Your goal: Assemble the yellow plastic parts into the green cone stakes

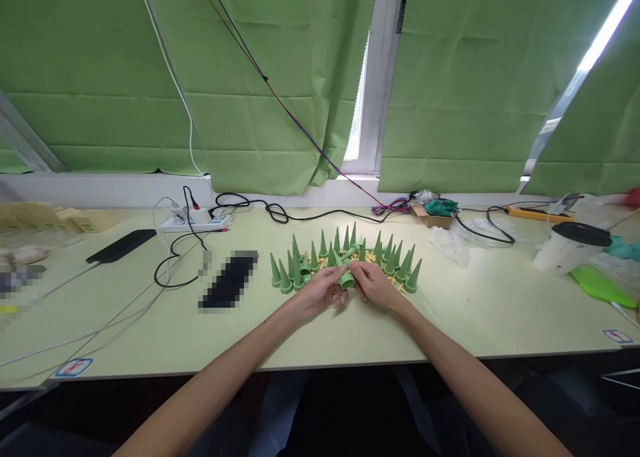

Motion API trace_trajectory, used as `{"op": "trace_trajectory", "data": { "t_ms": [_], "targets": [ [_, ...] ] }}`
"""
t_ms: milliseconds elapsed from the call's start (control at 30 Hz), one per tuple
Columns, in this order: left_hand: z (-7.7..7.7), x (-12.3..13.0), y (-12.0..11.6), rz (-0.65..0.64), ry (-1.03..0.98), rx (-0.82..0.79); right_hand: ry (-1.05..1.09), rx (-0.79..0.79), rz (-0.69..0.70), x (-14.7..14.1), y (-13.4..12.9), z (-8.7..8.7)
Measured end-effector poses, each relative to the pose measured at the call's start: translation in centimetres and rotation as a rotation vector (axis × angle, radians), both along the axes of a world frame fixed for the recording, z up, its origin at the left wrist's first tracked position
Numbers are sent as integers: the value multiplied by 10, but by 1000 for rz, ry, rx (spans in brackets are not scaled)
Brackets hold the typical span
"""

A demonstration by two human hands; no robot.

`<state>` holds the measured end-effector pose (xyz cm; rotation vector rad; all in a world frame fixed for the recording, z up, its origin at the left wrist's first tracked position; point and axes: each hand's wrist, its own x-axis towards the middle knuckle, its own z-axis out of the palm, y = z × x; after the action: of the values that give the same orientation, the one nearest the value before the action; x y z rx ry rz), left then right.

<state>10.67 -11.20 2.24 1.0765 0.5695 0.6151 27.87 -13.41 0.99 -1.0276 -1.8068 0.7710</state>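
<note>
Between my two hands is a green plastic cone (347, 280), tilted so its round open base faces me. My left hand (323, 289) grips it with thumb and fingers from the left. From the right, the closed fingers of my right hand (371, 284) press at its side; whether they pinch a small piece is hidden. Several similar green cones (285, 276) stand upright in an arc around and behind my hands. Many small yellow pieces (399, 284) lie scattered among the cones, too small to make out.
On the left are a black power bank (121, 246), a pixelated dark slab (230, 280) and a white power strip (195, 222) with cables. On the right stand a small cardboard box (429, 216) and a white cup (569, 247) with a black lid, beside a bright green object (603, 287).
</note>
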Motion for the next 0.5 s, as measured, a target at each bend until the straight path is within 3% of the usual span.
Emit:
{"op": "trace_trajectory", "data": {
  "t_ms": [300,500],
  "targets": [
    [-8,2,2,62,113,249,-70,-22,-28,0,1,1],
    [-2,1,-4,51,199,452,-86,-28,-63,0,1,0]
  ]
}}
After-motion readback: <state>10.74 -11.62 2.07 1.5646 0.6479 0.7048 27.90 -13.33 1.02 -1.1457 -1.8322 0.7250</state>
